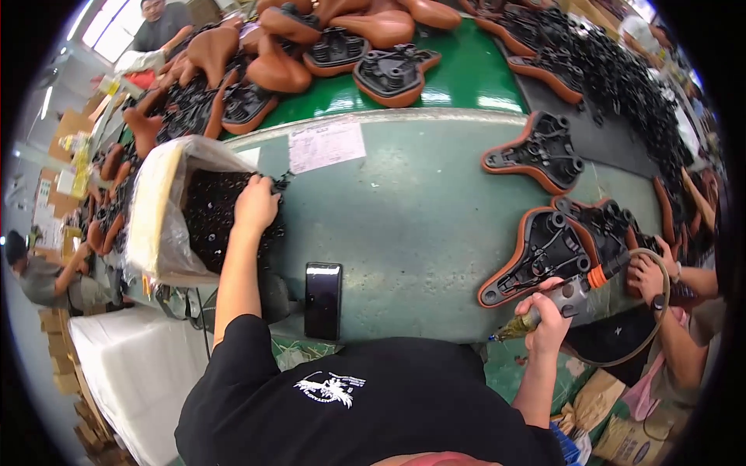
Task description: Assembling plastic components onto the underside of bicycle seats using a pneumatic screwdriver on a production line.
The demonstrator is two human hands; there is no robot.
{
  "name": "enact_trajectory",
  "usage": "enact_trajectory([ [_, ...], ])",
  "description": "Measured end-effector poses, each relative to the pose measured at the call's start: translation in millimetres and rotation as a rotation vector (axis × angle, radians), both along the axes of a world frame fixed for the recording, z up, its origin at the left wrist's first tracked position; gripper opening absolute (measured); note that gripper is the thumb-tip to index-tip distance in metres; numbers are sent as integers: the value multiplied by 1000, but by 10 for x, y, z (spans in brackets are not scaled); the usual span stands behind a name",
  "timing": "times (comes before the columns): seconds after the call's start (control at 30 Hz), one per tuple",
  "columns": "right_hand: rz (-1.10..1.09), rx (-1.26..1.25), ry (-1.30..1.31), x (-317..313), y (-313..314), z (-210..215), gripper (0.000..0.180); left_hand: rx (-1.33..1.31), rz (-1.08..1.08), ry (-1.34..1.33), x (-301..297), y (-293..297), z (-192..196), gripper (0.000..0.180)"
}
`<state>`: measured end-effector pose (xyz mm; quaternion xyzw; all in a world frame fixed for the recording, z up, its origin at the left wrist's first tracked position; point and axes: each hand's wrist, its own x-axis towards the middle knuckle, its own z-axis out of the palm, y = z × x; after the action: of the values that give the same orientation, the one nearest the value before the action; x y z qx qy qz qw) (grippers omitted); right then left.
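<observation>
Green workbench (404, 233), power tool (571, 293) inside curled right fingers (550, 312), left fingers (264, 185) at black parts (211, 213), grip unclear

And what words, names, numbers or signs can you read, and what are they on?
None clearly enough to quote.
Paper sheet on the bench: too small.
Black shirt: letters beside a white print, too small.
Cardboard box, lower right: blurred.

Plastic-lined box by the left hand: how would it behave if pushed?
The box is probably heavy for its size: many small dark parts sit inside. They look loose, so would likely shift. The wrinkled plastic liner looks floppy.
</observation>
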<state>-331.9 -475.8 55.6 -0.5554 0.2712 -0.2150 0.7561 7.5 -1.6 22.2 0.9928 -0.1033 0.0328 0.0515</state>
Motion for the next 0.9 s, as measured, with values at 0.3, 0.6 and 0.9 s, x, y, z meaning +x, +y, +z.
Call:
enact_trajectory([
  [0.3,522,309,-41,420,550,-197,28,-132,-97,-160,-99,-10,-208,11],
  [0.6,836,125,7,395,-133,-8,29,19,-245,-236,-65,13,-370,17],
  [0.9,410,-354,-339,139,102,-176,30,-129,-194,-236,-90,-38,-270,15],
])
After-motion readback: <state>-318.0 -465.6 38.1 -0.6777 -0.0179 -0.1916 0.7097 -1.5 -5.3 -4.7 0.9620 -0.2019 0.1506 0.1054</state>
